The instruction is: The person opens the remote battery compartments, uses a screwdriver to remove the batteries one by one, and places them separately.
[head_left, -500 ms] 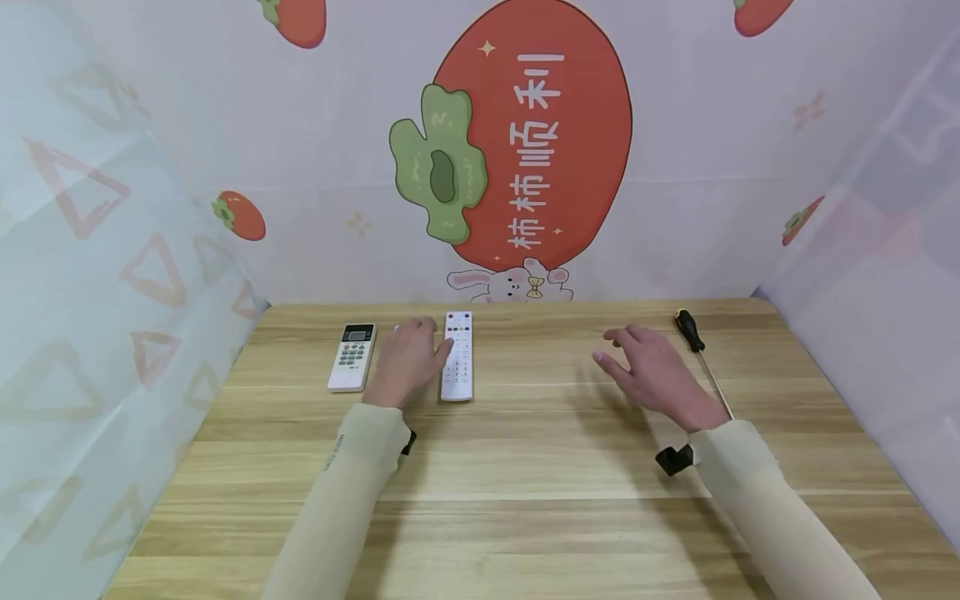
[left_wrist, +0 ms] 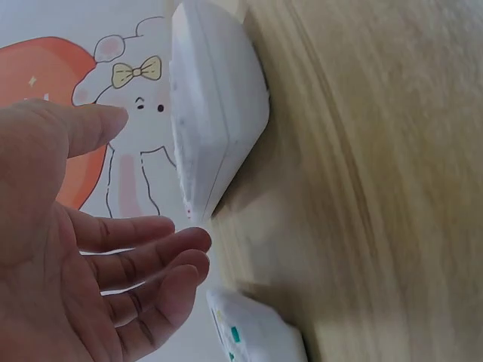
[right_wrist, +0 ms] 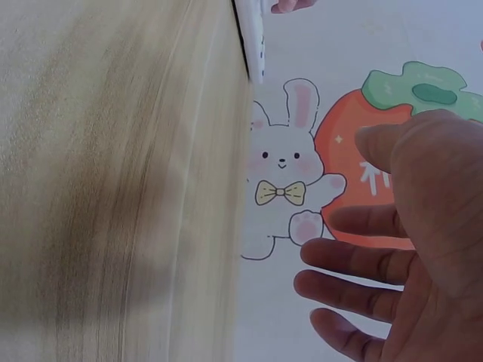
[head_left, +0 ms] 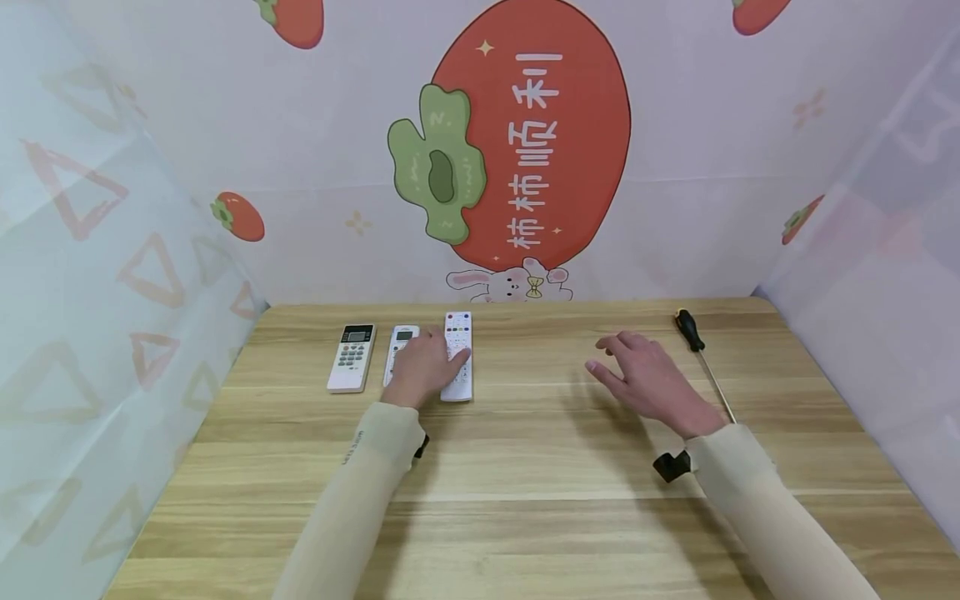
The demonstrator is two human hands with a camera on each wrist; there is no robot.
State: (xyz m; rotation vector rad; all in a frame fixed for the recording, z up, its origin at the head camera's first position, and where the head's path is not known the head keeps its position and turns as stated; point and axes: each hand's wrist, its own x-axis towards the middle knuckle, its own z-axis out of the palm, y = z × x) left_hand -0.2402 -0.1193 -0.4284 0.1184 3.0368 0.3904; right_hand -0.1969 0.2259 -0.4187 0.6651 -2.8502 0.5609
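My left hand (head_left: 422, 368) hovers over the long white remote control (head_left: 458, 325) and a smaller white remote control (head_left: 406, 335) beside it, partly hiding both. In the left wrist view its relaxed fingers (left_wrist: 151, 260) and thumb hold nothing, apart from the long remote (left_wrist: 215, 98). Part of the smaller remote (left_wrist: 260, 332), with a green button, shows below. A third white remote with a dark top (head_left: 351, 358) lies farther left. On the right, my right hand (head_left: 643, 375) hangs over the table, fingers loosely bent with nothing in them. Near it lies a screwdriver (head_left: 688, 331) with a black handle.
The wooden table (head_left: 525, 517) runs back to a white printed backdrop (head_left: 697, 242) with a large persimmon and a rabbit. Printed side sheets (head_left: 82, 333) border the table on the left and right. The right forearm partly covers the screwdriver's shaft.
My left hand has moved right and slightly toward me, over the long remote, uncovering more of the smaller one. The right hand has shifted slightly left.
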